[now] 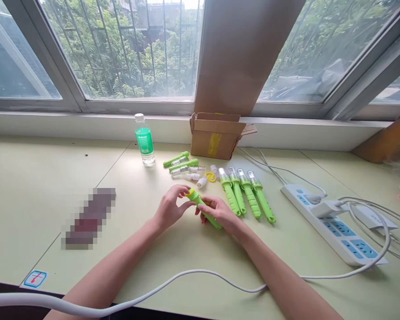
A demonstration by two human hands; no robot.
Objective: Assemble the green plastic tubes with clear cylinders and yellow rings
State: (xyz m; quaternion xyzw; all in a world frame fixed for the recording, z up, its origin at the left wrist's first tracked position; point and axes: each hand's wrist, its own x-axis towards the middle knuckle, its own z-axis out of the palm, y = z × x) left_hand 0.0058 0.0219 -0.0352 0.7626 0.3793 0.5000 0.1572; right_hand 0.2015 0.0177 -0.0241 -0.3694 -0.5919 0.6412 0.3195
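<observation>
My right hand [218, 212] is wrapped round a green plastic handle [205, 210] just above the pale green table. My left hand [171, 206] pinches the handle's top end, where a small yellow ring [189, 193] sits. Behind the hands lie several finished green sticks with clear caps [246, 191] in a row. To their left lie loose green handles [178, 158], clear caps [186, 170], small white parts [202, 181] and yellow rings [210, 177].
A green-labelled water bottle [144, 140] and an open cardboard box [214, 135] stand by the window sill. A white power strip [333, 224] with plugged cables lies at the right. A white cable [173, 280] crosses the near table edge. A blurred dark object [90, 218] lies at the left.
</observation>
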